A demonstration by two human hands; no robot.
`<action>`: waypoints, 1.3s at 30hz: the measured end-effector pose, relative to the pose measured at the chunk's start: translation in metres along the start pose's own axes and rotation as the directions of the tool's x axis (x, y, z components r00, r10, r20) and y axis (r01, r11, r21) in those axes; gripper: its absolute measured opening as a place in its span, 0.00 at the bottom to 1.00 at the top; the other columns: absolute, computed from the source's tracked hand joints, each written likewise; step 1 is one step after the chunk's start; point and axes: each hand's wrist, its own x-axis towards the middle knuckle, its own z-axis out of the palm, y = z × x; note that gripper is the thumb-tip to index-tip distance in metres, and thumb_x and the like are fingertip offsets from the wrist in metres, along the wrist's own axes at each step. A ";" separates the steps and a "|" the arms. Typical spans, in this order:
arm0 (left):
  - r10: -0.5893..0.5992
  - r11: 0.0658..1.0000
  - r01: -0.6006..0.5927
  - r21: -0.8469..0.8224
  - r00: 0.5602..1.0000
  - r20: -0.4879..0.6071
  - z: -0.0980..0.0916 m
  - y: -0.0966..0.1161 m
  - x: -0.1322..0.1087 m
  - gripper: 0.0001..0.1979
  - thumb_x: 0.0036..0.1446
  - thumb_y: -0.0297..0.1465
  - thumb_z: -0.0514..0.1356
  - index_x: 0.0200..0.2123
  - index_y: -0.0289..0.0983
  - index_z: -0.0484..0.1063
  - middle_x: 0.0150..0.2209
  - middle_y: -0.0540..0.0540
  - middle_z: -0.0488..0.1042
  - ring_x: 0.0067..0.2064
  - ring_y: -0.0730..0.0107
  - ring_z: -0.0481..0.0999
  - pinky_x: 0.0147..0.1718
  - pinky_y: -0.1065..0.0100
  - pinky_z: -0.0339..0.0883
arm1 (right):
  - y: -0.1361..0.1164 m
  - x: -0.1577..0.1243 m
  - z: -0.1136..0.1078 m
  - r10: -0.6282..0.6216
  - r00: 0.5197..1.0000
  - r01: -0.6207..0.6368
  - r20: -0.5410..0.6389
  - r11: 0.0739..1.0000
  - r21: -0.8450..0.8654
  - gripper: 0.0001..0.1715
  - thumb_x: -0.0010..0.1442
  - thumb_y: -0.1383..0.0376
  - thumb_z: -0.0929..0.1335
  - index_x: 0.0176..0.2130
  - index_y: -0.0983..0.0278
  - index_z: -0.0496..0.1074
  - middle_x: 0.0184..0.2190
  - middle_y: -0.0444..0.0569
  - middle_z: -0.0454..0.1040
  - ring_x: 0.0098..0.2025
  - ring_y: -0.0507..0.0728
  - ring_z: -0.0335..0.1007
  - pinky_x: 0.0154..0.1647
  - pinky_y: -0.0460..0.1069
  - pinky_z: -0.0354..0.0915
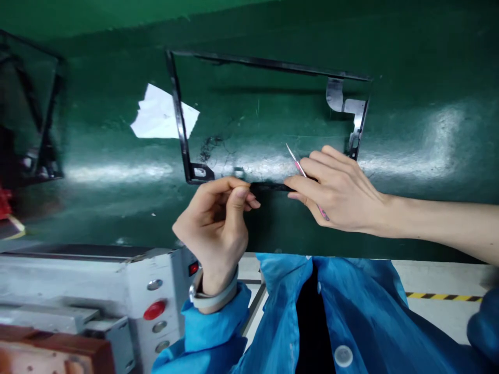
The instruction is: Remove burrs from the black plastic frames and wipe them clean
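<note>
A thin black rectangular frame [180,119] lies on the green table top [409,130]; a silver metal tab [340,101] sits at its far right corner. My left hand [217,223] is curled at the frame's near edge, thumb and fingers pinched together on a dark strip there. My right hand [338,191] rests flat on the same near edge with a slim pink-handled pointed tool [299,167] held between its fingers, its tip pointing up and away.
A white paper scrap [156,114] lies left of the frame. Another black frame [42,130] sits at the far left. A grey machine box [117,291] with a red button [154,310] stands at the near left. The floor shows a yellow-black stripe [444,297].
</note>
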 end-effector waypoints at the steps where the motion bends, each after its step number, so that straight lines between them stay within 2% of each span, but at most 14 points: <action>1: 0.006 1.000 -0.006 0.018 1.000 0.007 -0.003 0.000 0.001 0.07 0.76 0.38 0.68 0.44 0.42 0.82 0.32 0.56 0.80 0.30 0.74 0.83 0.32 0.60 0.76 | 0.000 0.000 0.001 0.000 1.000 0.000 0.000 1.000 0.005 0.14 0.82 0.69 0.65 0.45 0.66 0.80 0.35 0.49 0.72 0.39 0.58 0.61 0.42 0.54 0.56; 6: 0.028 0.995 -0.025 0.098 0.999 -0.036 -0.025 -0.007 0.004 0.05 0.75 0.39 0.69 0.47 0.46 0.85 0.35 0.54 0.82 0.33 0.69 0.83 0.34 0.55 0.77 | 0.002 -0.001 0.001 0.003 1.000 -0.003 -0.002 1.000 0.028 0.16 0.82 0.68 0.64 0.43 0.66 0.79 0.34 0.48 0.71 0.38 0.57 0.58 0.42 0.54 0.55; 9: 0.105 0.973 -0.112 0.200 0.993 0.045 -0.037 -0.010 0.004 0.06 0.75 0.37 0.69 0.50 0.48 0.87 0.40 0.53 0.86 0.38 0.65 0.85 0.39 0.52 0.78 | 0.002 -0.001 0.001 -0.005 1.000 0.005 0.006 1.000 0.023 0.16 0.82 0.68 0.64 0.43 0.65 0.79 0.34 0.48 0.70 0.39 0.57 0.59 0.42 0.54 0.55; 11: 0.231 0.927 -0.259 0.270 0.964 0.134 -0.040 -0.010 0.005 0.06 0.74 0.33 0.69 0.50 0.49 0.87 0.42 0.53 0.88 0.41 0.63 0.86 0.42 0.53 0.79 | 0.002 -0.001 0.001 -0.014 1.000 0.014 0.001 1.000 0.003 0.16 0.82 0.68 0.65 0.43 0.65 0.79 0.34 0.48 0.70 0.40 0.57 0.59 0.42 0.55 0.55; 13: 0.355 0.868 -0.397 0.297 0.916 0.188 -0.038 -0.008 0.007 0.08 0.73 0.30 0.70 0.50 0.49 0.88 0.44 0.52 0.89 0.43 0.65 0.87 0.45 0.57 0.82 | 0.002 -0.001 0.001 -0.019 1.000 0.019 -0.015 1.000 -0.011 0.15 0.81 0.67 0.66 0.42 0.65 0.79 0.33 0.48 0.69 0.39 0.58 0.59 0.42 0.54 0.56; 16: 0.433 0.815 -0.489 0.312 0.870 0.235 -0.030 -0.004 0.008 0.11 0.71 0.27 0.73 0.52 0.48 0.87 0.45 0.51 0.89 0.44 0.67 0.87 0.45 0.62 0.82 | 0.001 -0.001 0.002 -0.015 1.000 0.015 -0.025 1.000 -0.011 0.14 0.81 0.68 0.66 0.42 0.65 0.80 0.33 0.48 0.70 0.39 0.58 0.59 0.42 0.55 0.57; 22: 0.428 0.767 -0.554 0.324 0.817 0.386 -0.025 -0.001 0.016 0.12 0.72 0.27 0.72 0.53 0.51 0.85 0.47 0.49 0.87 0.47 0.63 0.87 0.50 0.60 0.83 | 0.002 -0.002 0.001 -0.026 0.999 0.026 0.021 1.000 -0.003 0.14 0.80 0.70 0.65 0.42 0.64 0.79 0.35 0.49 0.71 0.41 0.59 0.60 0.44 0.56 0.59; 24: 0.406 0.773 -0.559 0.301 0.800 0.442 -0.027 0.001 0.021 0.09 0.73 0.28 0.71 0.51 0.49 0.85 0.46 0.49 0.86 0.47 0.65 0.87 0.50 0.63 0.82 | 0.003 -0.001 0.000 -0.054 0.998 0.055 0.035 0.998 -0.028 0.13 0.78 0.72 0.65 0.43 0.64 0.78 0.35 0.49 0.71 0.41 0.59 0.60 0.45 0.56 0.59; 28: 0.377 0.772 -0.585 0.249 0.736 0.563 -0.029 0.006 0.027 0.05 0.76 0.28 0.67 0.49 0.45 0.81 0.45 0.49 0.84 0.46 0.70 0.86 0.47 0.70 0.80 | 0.007 0.000 -0.001 -0.152 0.987 0.157 0.051 0.981 -0.117 0.13 0.76 0.76 0.65 0.44 0.66 0.77 0.36 0.49 0.72 0.42 0.59 0.61 0.46 0.56 0.61; 31: 0.363 0.760 -0.601 0.248 0.709 0.605 -0.029 0.006 0.029 0.03 0.78 0.27 0.65 0.49 0.41 0.78 0.45 0.50 0.83 0.46 0.72 0.84 0.49 0.72 0.77 | 0.010 0.002 -0.001 -0.233 0.972 0.233 0.025 0.953 -0.191 0.12 0.75 0.77 0.65 0.46 0.68 0.78 0.36 0.49 0.72 0.42 0.58 0.63 0.47 0.55 0.64; 35: 0.335 0.762 -0.603 0.238 0.680 0.652 -0.027 0.004 0.030 0.04 0.78 0.29 0.62 0.45 0.41 0.75 0.41 0.51 0.79 0.38 0.72 0.78 0.41 0.71 0.73 | 0.014 0.004 -0.002 -0.298 0.954 0.299 0.039 0.929 -0.220 0.15 0.75 0.79 0.64 0.47 0.69 0.78 0.36 0.47 0.73 0.41 0.56 0.64 0.48 0.54 0.66; 39: 0.317 0.775 -0.584 0.242 0.690 0.651 -0.033 0.001 0.034 0.05 0.78 0.29 0.61 0.43 0.43 0.73 0.38 0.52 0.77 0.36 0.70 0.76 0.38 0.67 0.71 | 0.016 0.003 -0.002 -0.302 0.951 0.309 0.064 0.934 -0.181 0.15 0.76 0.79 0.63 0.48 0.69 0.77 0.36 0.47 0.71 0.43 0.56 0.63 0.48 0.54 0.65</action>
